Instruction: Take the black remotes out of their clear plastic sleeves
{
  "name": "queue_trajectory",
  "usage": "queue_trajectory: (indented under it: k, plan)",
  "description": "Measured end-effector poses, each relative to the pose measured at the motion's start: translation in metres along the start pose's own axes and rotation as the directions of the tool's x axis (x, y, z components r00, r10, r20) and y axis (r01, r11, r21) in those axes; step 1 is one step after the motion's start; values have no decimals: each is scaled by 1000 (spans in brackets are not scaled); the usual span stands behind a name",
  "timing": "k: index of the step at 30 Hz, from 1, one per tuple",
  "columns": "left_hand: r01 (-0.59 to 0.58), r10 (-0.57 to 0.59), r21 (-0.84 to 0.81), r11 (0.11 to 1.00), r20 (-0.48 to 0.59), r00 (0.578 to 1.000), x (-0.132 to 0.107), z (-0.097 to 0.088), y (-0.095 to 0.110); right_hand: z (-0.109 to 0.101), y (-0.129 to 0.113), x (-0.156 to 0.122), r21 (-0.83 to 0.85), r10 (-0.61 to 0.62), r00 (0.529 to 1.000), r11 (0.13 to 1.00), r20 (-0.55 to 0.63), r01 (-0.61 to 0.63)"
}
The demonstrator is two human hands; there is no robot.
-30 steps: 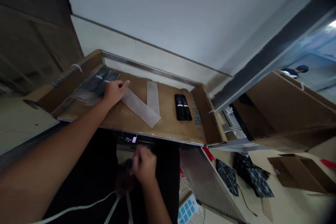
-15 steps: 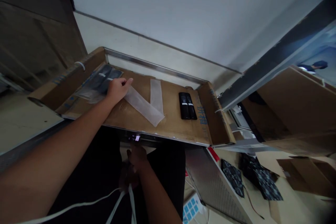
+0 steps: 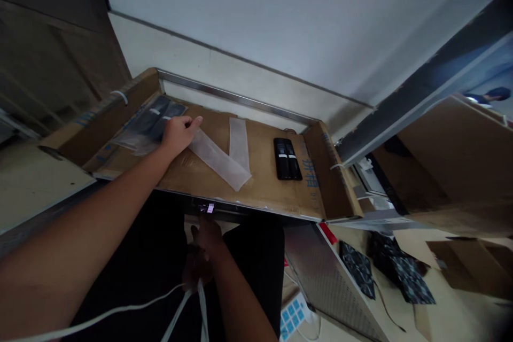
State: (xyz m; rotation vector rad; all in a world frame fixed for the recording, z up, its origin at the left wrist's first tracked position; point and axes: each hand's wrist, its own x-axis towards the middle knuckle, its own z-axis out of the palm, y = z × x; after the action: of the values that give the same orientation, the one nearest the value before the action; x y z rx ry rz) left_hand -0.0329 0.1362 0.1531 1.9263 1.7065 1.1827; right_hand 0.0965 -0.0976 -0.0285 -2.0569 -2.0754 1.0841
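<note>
Against the white wall (image 3: 280,21), your cardboard-lined table (image 3: 264,195) carries bagged remotes (image 3: 148,123) at its left end, two clear sleeves (image 3: 218,157) mid-table, two black remotes (image 3: 287,158) near its right end, your left hand (image 3: 176,133) with fingers together pinching one sleeve's end, and your right hand (image 3: 204,240) below the front edge, fingers too dark to tell.

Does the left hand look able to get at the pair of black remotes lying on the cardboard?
Probably yes. The left hand rests on the same cardboard, and the black remotes lie uncovered to its right, with only two flat translucent bags between and nothing upright blocking.
</note>
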Motion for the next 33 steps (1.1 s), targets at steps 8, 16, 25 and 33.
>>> queue_trajectory:
  k: [8,16,25,33]
  plan:
    - [2,-3,18,1000,14,1000,0,0,0,0,-6,0,34,-46,997,998,-66,49]
    - [1,-1,2,1000,6,1000,-2,-1,4,-14,-6,-9,-18,6,1000,1000,-21,-7]
    - [-15,15,15,1000,6,1000,0,1,0,-8,-1,-7,10,-18,999,1000,-44,19]
    - [-12,12,20,1000,0,1000,2,3,-3,-8,3,-7,4,-8,998,1000,-60,9]
